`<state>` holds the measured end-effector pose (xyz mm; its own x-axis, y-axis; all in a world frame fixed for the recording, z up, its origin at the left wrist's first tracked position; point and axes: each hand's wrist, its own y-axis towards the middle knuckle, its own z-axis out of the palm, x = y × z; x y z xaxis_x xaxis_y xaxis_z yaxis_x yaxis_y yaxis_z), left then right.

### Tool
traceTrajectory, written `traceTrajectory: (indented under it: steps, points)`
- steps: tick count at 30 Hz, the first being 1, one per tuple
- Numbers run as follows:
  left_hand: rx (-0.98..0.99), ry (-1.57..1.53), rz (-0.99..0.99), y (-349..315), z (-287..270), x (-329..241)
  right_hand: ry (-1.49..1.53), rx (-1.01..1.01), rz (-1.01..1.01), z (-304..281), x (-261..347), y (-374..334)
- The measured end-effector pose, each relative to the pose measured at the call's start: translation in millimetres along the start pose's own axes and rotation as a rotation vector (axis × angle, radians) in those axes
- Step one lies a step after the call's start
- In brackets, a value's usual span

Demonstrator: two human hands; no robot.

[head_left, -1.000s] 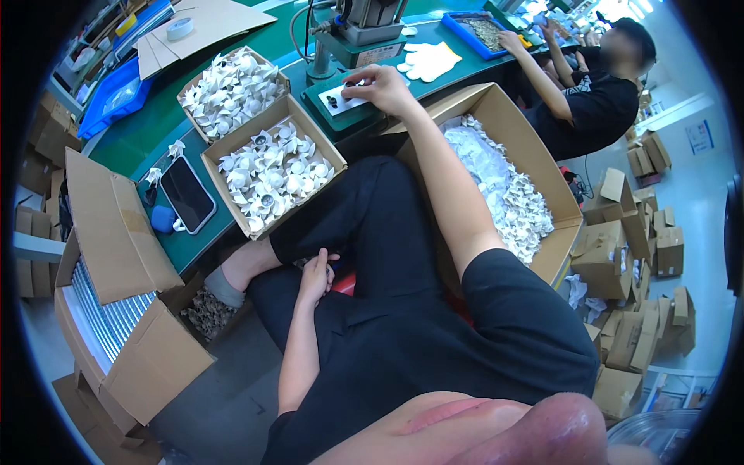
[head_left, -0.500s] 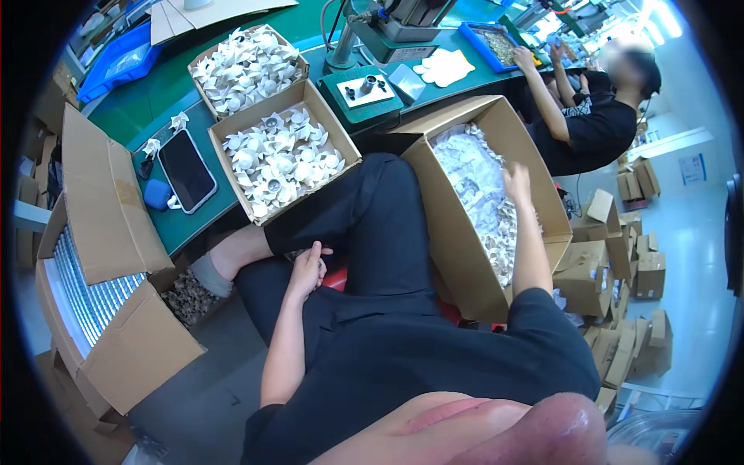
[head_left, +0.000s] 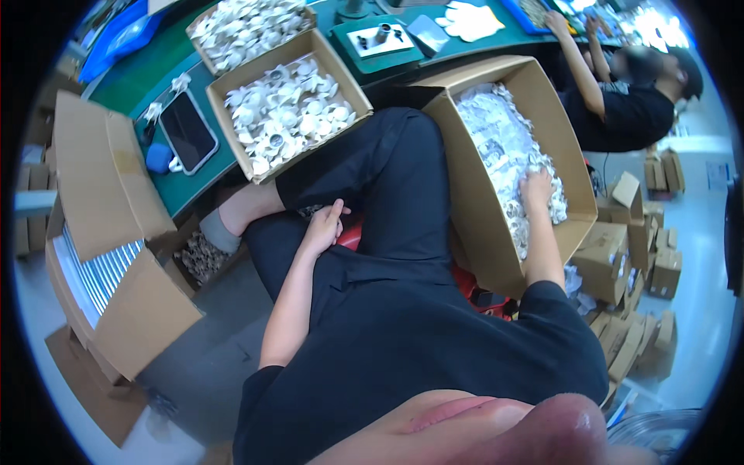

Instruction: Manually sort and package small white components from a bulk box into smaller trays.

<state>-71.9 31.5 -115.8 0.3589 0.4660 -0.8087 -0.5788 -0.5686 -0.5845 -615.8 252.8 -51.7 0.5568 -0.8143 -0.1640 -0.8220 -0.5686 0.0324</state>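
My right hand point(head_left: 536, 190) reaches down into a deep cardboard box point(head_left: 484, 256) at my right, on a heap of small white bladed impellers point(head_left: 515, 221). Its fingertips are lost among the parts, so whether they grip one is hidden. Crumpled clear plastic point(head_left: 496, 139) covers the far part of that heap. Resting on my lap, my left hand point(head_left: 325, 226) is loose, with its thumb apart and no object visible in it. Ahead on the green bench, a shallow carton point(head_left: 353, 89) holds more white impellers point(head_left: 288, 116).
Behind that carton stands another box of impellers point(head_left: 248, 31). A phone point(head_left: 188, 130) and blue case point(head_left: 160, 158) lie left. A small fixture point(head_left: 380, 39) and white gloves point(head_left: 470, 22) are farther back. An open carton point(head_left: 147, 310) stands left; a co-worker point(head_left: 628, 108) sits far right.
My right hand has moved lower into the heap, nearer the box's middle. The view has shifted, so the bench sits higher in the picture. My left hand stays on my lap.
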Motion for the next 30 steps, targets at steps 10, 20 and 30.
traceTrajectory:
  steps: [10,20,30]
  points:
    - [-0.047,0.010,0.021,-8,-4,5,0.493,-0.142,-0.132,-44,9,33]
    - [0.024,0.050,0.038,8,8,6,0.975,-0.391,-0.659,-207,357,43]
    - [0.026,-0.029,0.075,-3,-17,13,1.011,-0.510,-0.974,-204,395,31]
